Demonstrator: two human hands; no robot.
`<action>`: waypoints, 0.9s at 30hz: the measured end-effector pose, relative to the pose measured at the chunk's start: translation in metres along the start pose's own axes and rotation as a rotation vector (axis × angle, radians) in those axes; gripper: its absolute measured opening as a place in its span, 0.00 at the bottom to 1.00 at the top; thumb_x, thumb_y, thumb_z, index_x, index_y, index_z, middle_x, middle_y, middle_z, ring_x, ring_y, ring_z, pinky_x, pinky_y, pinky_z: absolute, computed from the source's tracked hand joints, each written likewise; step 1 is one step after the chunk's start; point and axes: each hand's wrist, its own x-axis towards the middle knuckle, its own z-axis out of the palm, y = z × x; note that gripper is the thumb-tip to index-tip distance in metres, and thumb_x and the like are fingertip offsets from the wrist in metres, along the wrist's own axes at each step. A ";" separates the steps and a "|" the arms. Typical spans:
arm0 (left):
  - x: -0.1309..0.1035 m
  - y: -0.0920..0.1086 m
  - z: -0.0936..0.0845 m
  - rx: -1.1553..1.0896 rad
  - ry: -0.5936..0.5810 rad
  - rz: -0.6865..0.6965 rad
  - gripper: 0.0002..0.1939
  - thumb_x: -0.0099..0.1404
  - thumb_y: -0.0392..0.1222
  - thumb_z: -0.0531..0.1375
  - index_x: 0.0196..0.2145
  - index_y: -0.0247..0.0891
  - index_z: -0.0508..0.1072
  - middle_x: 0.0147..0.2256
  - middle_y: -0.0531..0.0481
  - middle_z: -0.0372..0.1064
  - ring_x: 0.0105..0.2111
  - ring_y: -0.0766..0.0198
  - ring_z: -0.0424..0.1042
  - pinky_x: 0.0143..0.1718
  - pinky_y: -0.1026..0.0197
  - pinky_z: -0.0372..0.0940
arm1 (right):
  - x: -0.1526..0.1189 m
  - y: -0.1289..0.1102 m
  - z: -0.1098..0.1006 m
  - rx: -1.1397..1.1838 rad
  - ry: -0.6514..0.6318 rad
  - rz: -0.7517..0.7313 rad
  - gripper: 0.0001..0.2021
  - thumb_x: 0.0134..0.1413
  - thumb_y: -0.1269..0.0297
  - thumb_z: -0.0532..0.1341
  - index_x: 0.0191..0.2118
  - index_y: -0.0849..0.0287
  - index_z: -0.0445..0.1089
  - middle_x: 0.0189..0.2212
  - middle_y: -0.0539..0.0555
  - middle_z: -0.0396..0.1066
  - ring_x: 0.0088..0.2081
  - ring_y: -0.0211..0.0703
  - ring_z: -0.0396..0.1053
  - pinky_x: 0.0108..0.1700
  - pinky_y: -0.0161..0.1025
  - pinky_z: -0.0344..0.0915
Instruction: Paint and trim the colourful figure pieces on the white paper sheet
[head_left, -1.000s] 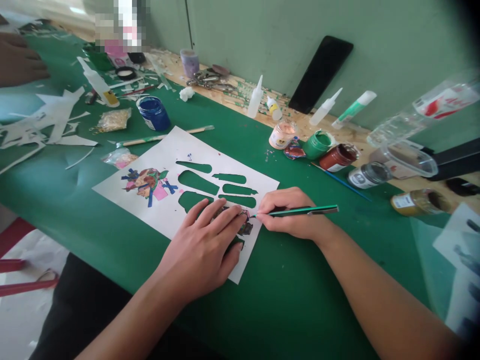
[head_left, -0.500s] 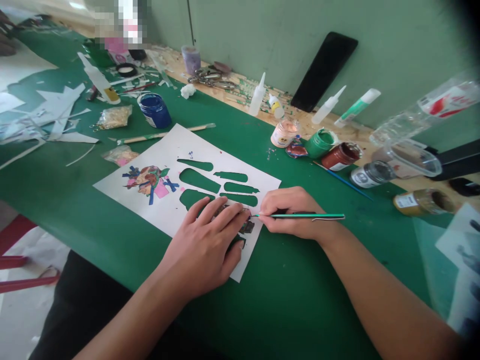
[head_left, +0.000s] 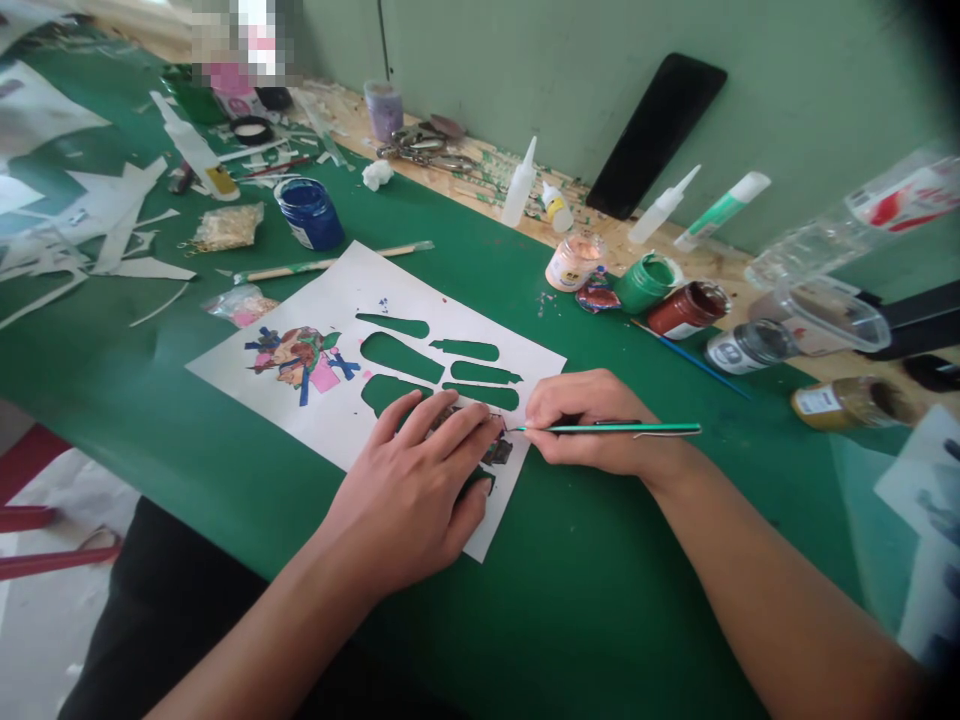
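A sheet of white paper [head_left: 420, 280] lies at a slant on the green tabletop, with several long shapes cut out of it and a coloured printed figure [head_left: 304, 360] at its left. My left hand [head_left: 431, 470] rests flat on the lower part of the sheet, fingers stretched out and apart, covering some openings and part of a second print. Near the sheet's right edge, my right hand [head_left: 589, 420] pinches a slim green craft knife [head_left: 622, 429] with a clip, held almost level. Its thin tip touches or nearly touches the paper beside my left fingertips.
Paint jars, among them a blue one [head_left: 309, 213] and a green one [head_left: 648, 282], stand beyond the sheet. Dropper bottles [head_left: 520, 182] line the wall. A paintbrush [head_left: 330, 262] lies behind the paper, a blue brush [head_left: 690, 360] at right. Paper scraps [head_left: 131, 215] cover the left.
My right hand and the craft knife have shifted very slightly to the right. My left hand stays on the paper; the whole view has moved a little.
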 end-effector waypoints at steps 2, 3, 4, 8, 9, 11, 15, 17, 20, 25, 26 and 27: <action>0.000 0.000 0.000 0.001 0.004 0.000 0.24 0.73 0.46 0.49 0.63 0.42 0.67 0.61 0.51 0.65 0.62 0.48 0.60 0.64 0.40 0.52 | 0.001 -0.001 0.000 -0.005 0.004 -0.005 0.10 0.50 0.77 0.65 0.24 0.58 0.67 0.26 0.50 0.72 0.30 0.39 0.70 0.34 0.37 0.66; -0.001 0.001 0.000 0.002 0.006 -0.001 0.24 0.73 0.46 0.49 0.63 0.42 0.67 0.62 0.51 0.65 0.62 0.48 0.60 0.64 0.40 0.52 | 0.001 -0.001 0.000 -0.007 0.005 -0.008 0.10 0.50 0.77 0.65 0.24 0.58 0.67 0.26 0.49 0.72 0.30 0.38 0.70 0.34 0.37 0.66; -0.001 0.001 0.000 0.003 0.008 -0.001 0.24 0.73 0.46 0.49 0.63 0.42 0.67 0.62 0.51 0.65 0.62 0.48 0.60 0.64 0.40 0.52 | 0.001 -0.002 0.000 -0.009 0.005 -0.012 0.10 0.50 0.78 0.64 0.23 0.58 0.67 0.26 0.49 0.72 0.29 0.38 0.70 0.34 0.36 0.66; -0.001 0.000 0.000 -0.001 0.008 -0.004 0.24 0.73 0.47 0.49 0.63 0.43 0.66 0.62 0.52 0.65 0.62 0.48 0.60 0.64 0.41 0.52 | -0.002 0.002 0.001 0.059 0.054 0.040 0.09 0.49 0.77 0.65 0.25 0.59 0.68 0.26 0.49 0.72 0.29 0.38 0.71 0.33 0.36 0.67; -0.001 -0.001 0.001 -0.004 0.007 -0.004 0.23 0.74 0.47 0.49 0.63 0.43 0.66 0.62 0.52 0.65 0.62 0.48 0.60 0.64 0.41 0.51 | -0.003 0.004 0.001 0.136 0.107 0.085 0.09 0.51 0.76 0.65 0.26 0.58 0.68 0.26 0.49 0.72 0.28 0.38 0.71 0.31 0.36 0.67; -0.002 -0.002 0.001 -0.016 0.017 -0.003 0.23 0.74 0.46 0.50 0.63 0.43 0.66 0.63 0.53 0.65 0.63 0.50 0.60 0.65 0.42 0.51 | -0.006 0.009 0.001 0.327 0.244 0.187 0.08 0.54 0.72 0.66 0.27 0.58 0.67 0.27 0.49 0.72 0.26 0.37 0.71 0.25 0.34 0.65; -0.005 0.002 0.003 -0.026 0.060 -0.028 0.20 0.74 0.46 0.51 0.60 0.41 0.68 0.62 0.51 0.66 0.63 0.52 0.62 0.65 0.42 0.51 | -0.007 0.013 0.003 0.402 0.374 0.252 0.10 0.56 0.66 0.67 0.29 0.59 0.66 0.28 0.50 0.73 0.25 0.36 0.70 0.26 0.34 0.66; -0.005 0.012 0.002 -0.010 0.060 -0.081 0.19 0.75 0.47 0.51 0.58 0.41 0.70 0.61 0.50 0.67 0.62 0.49 0.63 0.63 0.38 0.53 | -0.006 0.012 0.005 0.290 0.407 0.252 0.08 0.56 0.65 0.67 0.30 0.59 0.68 0.29 0.51 0.74 0.27 0.37 0.71 0.30 0.36 0.68; -0.004 0.033 -0.001 0.038 0.055 -0.188 0.20 0.75 0.50 0.51 0.58 0.42 0.70 0.62 0.45 0.67 0.60 0.43 0.64 0.56 0.32 0.58 | -0.005 0.009 0.008 0.116 0.438 0.264 0.07 0.56 0.62 0.67 0.32 0.58 0.71 0.30 0.52 0.75 0.31 0.40 0.73 0.32 0.37 0.69; -0.002 0.037 -0.012 0.053 0.044 -0.145 0.18 0.74 0.47 0.51 0.54 0.41 0.74 0.58 0.44 0.71 0.54 0.44 0.70 0.50 0.34 0.64 | -0.006 0.007 0.009 0.077 0.460 0.275 0.07 0.55 0.62 0.68 0.34 0.58 0.72 0.29 0.51 0.75 0.30 0.40 0.73 0.32 0.36 0.68; -0.002 0.031 -0.013 0.055 0.043 -0.103 0.18 0.73 0.45 0.51 0.54 0.41 0.73 0.58 0.45 0.70 0.57 0.44 0.68 0.53 0.34 0.63 | -0.007 0.006 0.009 0.082 0.455 0.279 0.06 0.55 0.62 0.68 0.34 0.58 0.72 0.29 0.51 0.75 0.29 0.40 0.73 0.31 0.36 0.68; -0.002 0.025 -0.013 0.058 0.030 -0.042 0.18 0.73 0.43 0.52 0.55 0.40 0.73 0.60 0.46 0.69 0.61 0.45 0.65 0.56 0.35 0.62 | -0.007 0.005 0.008 0.081 0.445 0.283 0.06 0.55 0.62 0.67 0.34 0.58 0.72 0.28 0.51 0.75 0.29 0.39 0.73 0.31 0.36 0.68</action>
